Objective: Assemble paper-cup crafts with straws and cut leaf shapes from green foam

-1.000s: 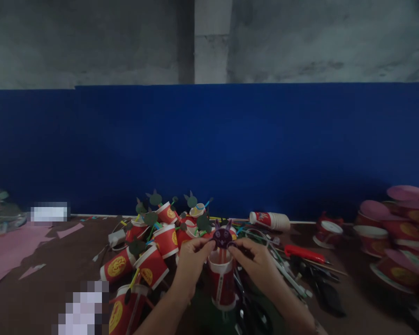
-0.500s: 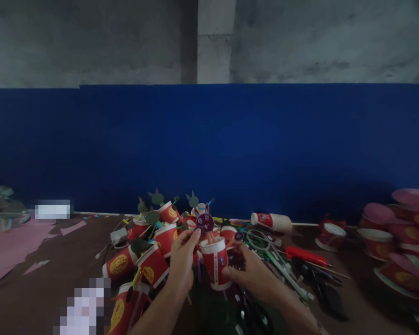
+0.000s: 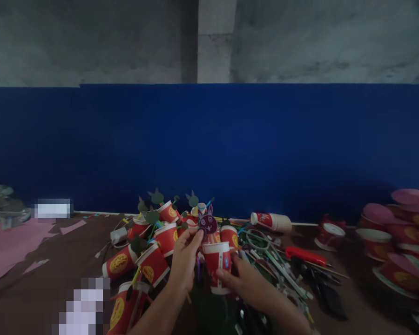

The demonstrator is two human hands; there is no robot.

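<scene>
A red paper cup (image 3: 217,263) with a white rim stands upright in the air in front of me, gripped at its right side by my right hand (image 3: 242,279). Orange strips rise from inside the cup behind a purple paper rabbit head (image 3: 208,223) with a drawn face and two ears. My left hand (image 3: 187,253) pinches something at the lower left edge of the rabbit head, where a small dark round piece shows at the fingertips. Part of an orange strip sticks out from the cup's right side, close to my right fingers.
Several red cups (image 3: 153,265) with grey-green rabbit heads crowd the left. Stacked cups (image 3: 271,222) lie behind. To the right are a red tool (image 3: 305,256), black scissors or similar (image 3: 326,291), and pink-topped cups (image 3: 405,232). Pink paper (image 3: 14,246) lies far left; a blue panel (image 3: 209,144) stands behind.
The cup has turned and shifted slightly down in my right hand. The rabbit head has moved a little right, and the small purple disc near my right fingers no longer shows.
</scene>
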